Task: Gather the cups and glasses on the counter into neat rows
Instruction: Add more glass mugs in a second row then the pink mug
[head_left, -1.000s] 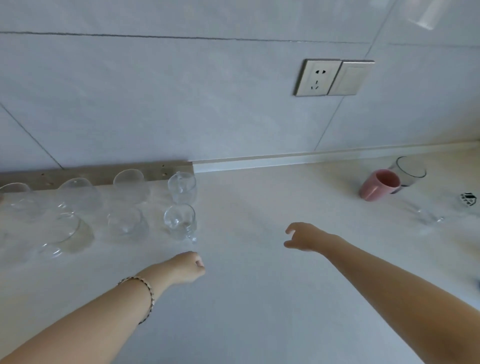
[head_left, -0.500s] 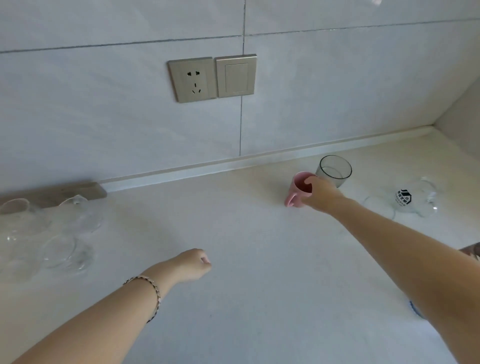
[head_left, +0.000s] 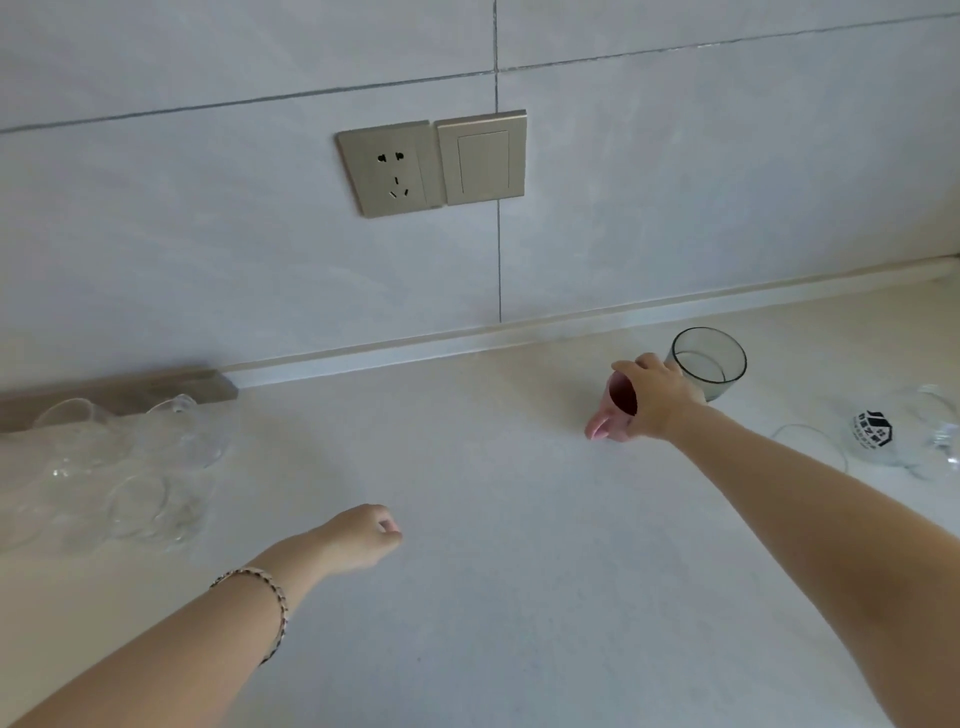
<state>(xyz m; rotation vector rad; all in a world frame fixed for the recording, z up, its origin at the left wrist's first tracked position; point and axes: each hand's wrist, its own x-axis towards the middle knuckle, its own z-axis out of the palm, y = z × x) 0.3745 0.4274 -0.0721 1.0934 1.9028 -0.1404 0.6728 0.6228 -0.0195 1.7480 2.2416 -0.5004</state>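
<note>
My right hand (head_left: 657, 397) grips a pink cup (head_left: 613, 410) near the back wall, tilted with its dark mouth facing left and its handle low. Just behind it stands a grey-tinted glass tumbler (head_left: 709, 362), upright. To the right a clear glass (head_left: 810, 447) and a clear mug with a black logo (head_left: 878, 434) rest on the counter. Several clear glasses (head_left: 124, 467) are grouped in rows at the far left. My left hand (head_left: 363, 535), fingers curled and holding nothing, hovers over the middle of the counter.
The pale counter (head_left: 493, 597) meets a tiled wall with a socket (head_left: 387, 171) and a switch (head_left: 483, 158). A brown metal strip (head_left: 156, 392) runs along the wall behind the clear glasses.
My right hand has reached right to the pink cup, closed on it and tipped it. The view swung right, then back a little left. My left hand stays curled.
</note>
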